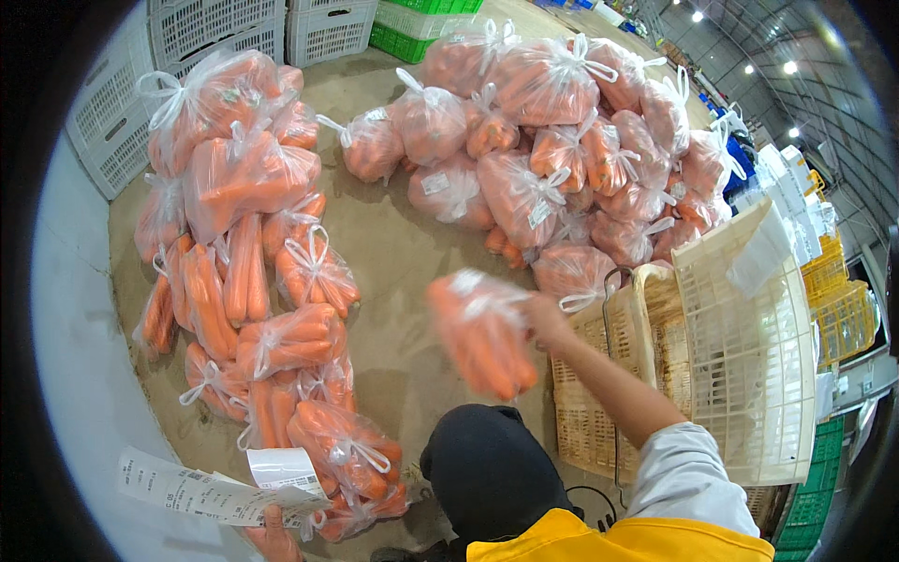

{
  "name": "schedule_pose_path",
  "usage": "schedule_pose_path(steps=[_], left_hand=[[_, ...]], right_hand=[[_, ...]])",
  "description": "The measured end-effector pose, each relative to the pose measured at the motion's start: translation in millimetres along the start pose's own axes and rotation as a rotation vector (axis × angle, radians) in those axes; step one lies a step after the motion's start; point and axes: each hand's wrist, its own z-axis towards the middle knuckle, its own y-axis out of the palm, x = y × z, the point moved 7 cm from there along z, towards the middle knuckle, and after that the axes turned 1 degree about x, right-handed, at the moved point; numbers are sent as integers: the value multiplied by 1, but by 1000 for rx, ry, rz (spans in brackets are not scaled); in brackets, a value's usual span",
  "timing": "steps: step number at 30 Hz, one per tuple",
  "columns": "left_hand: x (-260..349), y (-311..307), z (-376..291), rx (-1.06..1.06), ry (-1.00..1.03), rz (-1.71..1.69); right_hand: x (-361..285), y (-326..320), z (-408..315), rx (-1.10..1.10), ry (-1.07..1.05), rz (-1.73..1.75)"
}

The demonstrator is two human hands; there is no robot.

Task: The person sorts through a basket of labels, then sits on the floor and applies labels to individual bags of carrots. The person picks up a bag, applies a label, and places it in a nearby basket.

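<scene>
My right hand (549, 323), its arm bare below a rolled grey sleeve, grips the top of a clear plastic bag of carrots (484, 337); hand and bag are blurred and above the concrete floor. At the bottom left my left hand (272, 537) holds printed paper labels (218, 495), its thumb on top. Just beyond the labels lie tied bags of carrots (344, 442), part of a long row on the left (249, 175). A larger heap of tied carrot bags (520, 183) lies at the upper right; some bear white labels.
A cream plastic crate (597, 393) with a metal hook stands on the right beside an upright crate (744, 351). White crates (218, 28) and green ones (400, 43) are stacked at the back. A wall (70, 316) runs along the left. A dark rounded form (491, 471) is low in the centre.
</scene>
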Motion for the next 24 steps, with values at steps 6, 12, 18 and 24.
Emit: schedule_pose_path(steps=[6, 12, 18, 24], left_hand=[[-18, 12, 6, -97, -115, 162], [-12, 34, 2, -165, -116, 223], [-20, 68, -16, -75, -461, -173], [16, 84, 6, -210, -153, -208]], right_hand=[[131, -152, 25, 781, 202, 76], [225, -172, 98, 705, 398, 810], [-81, 24, 66, -440, 133, 513], [-288, 158, -45, -976, -345, 422]])
